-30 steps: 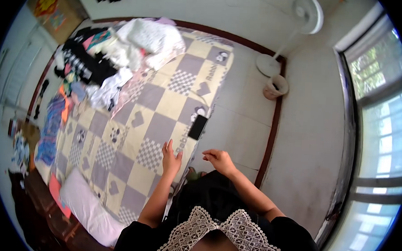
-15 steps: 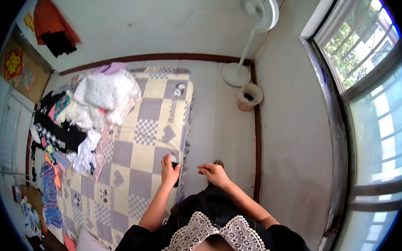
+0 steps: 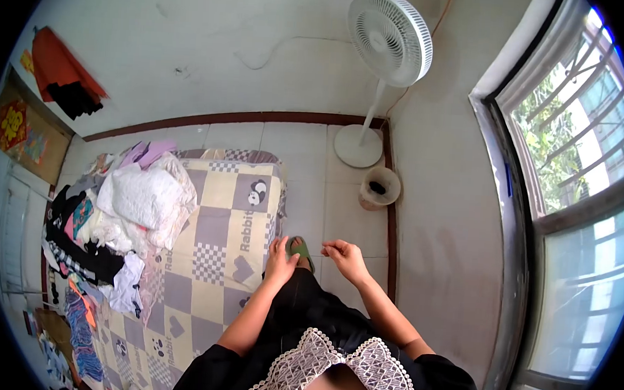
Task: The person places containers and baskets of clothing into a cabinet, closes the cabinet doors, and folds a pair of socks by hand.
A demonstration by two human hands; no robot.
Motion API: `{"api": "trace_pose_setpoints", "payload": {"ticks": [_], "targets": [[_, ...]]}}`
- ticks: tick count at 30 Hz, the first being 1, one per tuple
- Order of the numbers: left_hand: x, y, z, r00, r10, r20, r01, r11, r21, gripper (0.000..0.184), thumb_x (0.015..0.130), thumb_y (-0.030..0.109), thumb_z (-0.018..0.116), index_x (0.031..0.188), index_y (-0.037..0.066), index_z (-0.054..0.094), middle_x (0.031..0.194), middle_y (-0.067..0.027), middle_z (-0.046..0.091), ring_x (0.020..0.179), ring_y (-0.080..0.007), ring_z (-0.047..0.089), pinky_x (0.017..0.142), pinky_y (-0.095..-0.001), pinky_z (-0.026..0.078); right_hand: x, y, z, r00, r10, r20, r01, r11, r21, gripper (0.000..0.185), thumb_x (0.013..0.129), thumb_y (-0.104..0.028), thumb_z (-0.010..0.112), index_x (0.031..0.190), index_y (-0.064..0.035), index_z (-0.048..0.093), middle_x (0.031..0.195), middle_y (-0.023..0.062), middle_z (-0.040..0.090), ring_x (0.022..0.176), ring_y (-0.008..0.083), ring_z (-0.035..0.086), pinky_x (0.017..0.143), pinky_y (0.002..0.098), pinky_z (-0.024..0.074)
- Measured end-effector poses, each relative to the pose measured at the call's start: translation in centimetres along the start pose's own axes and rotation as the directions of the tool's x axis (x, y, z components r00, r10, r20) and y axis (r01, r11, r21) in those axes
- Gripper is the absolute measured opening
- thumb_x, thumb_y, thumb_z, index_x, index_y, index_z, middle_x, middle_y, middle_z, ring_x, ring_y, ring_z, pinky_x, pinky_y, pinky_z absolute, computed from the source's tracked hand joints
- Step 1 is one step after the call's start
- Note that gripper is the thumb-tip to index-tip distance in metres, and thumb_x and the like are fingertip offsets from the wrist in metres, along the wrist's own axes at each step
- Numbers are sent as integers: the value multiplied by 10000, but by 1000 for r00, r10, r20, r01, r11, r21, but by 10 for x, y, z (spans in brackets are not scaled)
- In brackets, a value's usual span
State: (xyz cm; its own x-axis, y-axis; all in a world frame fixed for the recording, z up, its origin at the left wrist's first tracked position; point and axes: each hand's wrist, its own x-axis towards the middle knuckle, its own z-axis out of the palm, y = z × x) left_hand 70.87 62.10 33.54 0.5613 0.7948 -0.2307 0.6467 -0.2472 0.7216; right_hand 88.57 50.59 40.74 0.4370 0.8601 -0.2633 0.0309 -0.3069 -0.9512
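My left hand (image 3: 279, 262) is raised in front of me beside the right edge of the bed (image 3: 219, 225), its fingers apart and nothing in it. To its right, my right hand (image 3: 344, 259) hangs over the tiled floor with its fingers curled together; whether anything small is between them is hidden. The two hands are apart. Between them, lower down, a foot in a green slipper (image 3: 301, 249) shows on the floor.
Clothes and a white quilted cloth (image 3: 139, 194) lie heaped on the bed's left side. A white standing fan (image 3: 389, 40) and a waste bin (image 3: 379, 189) stand near the far right corner. A barred window (image 3: 577, 124) is at the right; red clothing (image 3: 65, 65) hangs on the wall.
The view has shifted forward along the bed, so the fan and bin appear nearer. The black phone-like object on the bed's edge is out of sight. Both hands keep much the same pose.
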Motion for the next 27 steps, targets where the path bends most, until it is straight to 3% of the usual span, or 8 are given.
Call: {"api": "trace_pose_setpoints", "payload": {"ticks": [5, 12, 15, 21, 23, 24, 26, 27], "targets": [[107, -3, -6, 999, -33, 1, 33, 999, 2, 659, 804, 267, 641, 1356, 101, 320, 1392, -223, 261, 1222, -387, 390, 938, -419, 418, 95, -12, -17, 1000, 31, 0, -31, 999, 31, 223, 894, -120, 536, 1035, 35, 613, 865, 69, 665, 839, 121, 621, 769, 246, 479], [246, 41, -44, 996, 73, 44, -73, 997, -1, 647, 819, 256, 617, 1366, 116, 301, 1399, -212, 258, 1213, -394, 399, 935, -426, 424, 234, -24, -64, 979, 16, -201, -5, 999, 53, 217, 897, -124, 537, 1024, 35, 614, 847, 64, 660, 787, 120, 608, 719, 245, 473], [292, 73, -57, 997, 40, 69, -41, 999, 9, 632, 827, 253, 607, 1363, 115, 303, 1400, -210, 260, 1216, -390, 396, 933, -421, 427, 275, -31, -90, 969, 61, -240, -41, 996, 85, 220, 902, -126, 528, 1032, 30, 612, 845, 57, 660, 782, 110, 605, 703, 232, 465], [377, 98, -37, 997, 71, 27, -70, 997, -17, 626, 829, 223, 613, 1362, 106, 307, 1399, -231, 254, 1188, -384, 430, 916, -406, 440, 378, -11, -154, 943, 104, -315, -85, 994, 73, 234, 893, -169, 552, 998, 26, 628, 821, 54, 658, 751, 93, 593, 639, 221, 451], [408, 102, -24, 996, 71, -59, -69, 997, 28, 611, 827, 187, 633, 1353, 104, 333, 1350, -188, 329, 964, -255, 566, 771, -331, 512, 433, 20, -187, 890, 38, -455, -53, 998, -21, 233, 875, -154, 569, 962, 54, 628, 837, 95, 673, 782, 148, 618, 724, 265, 476], [425, 114, -24, 996, 61, -70, -59, 997, 40, 611, 827, 187, 633, 1353, 104, 333, 1350, -188, 329, 964, -255, 566, 771, -331, 512, 458, 28, -206, 855, 53, -516, -100, 993, -65, 233, 876, -155, 571, 966, 52, 628, 876, 99, 672, 812, 156, 619, 743, 274, 475], [441, 142, -27, 998, -64, 23, 65, 996, -68, 613, 821, 200, 624, 1345, 77, 330, 1371, -244, 289, 1112, -384, 499, 896, -390, 451, 513, 63, -251, 780, -23, -626, -34, 996, -79, 210, 853, -97, 585, 1024, 20, 617, 931, 113, 649, 852, 183, 605, 738, 278, 466], [451, 150, -24, 997, -81, 22, 82, 995, -62, 613, 821, 200, 624, 1345, 77, 330, 1371, -244, 289, 1112, -384, 499, 896, -390, 451, 545, 93, -273, 731, -90, -677, 36, 995, -93, 227, 862, -102, 570, 1058, 8, 601, 1004, 130, 632, 903, 190, 598, 757, 271, 461]]}}
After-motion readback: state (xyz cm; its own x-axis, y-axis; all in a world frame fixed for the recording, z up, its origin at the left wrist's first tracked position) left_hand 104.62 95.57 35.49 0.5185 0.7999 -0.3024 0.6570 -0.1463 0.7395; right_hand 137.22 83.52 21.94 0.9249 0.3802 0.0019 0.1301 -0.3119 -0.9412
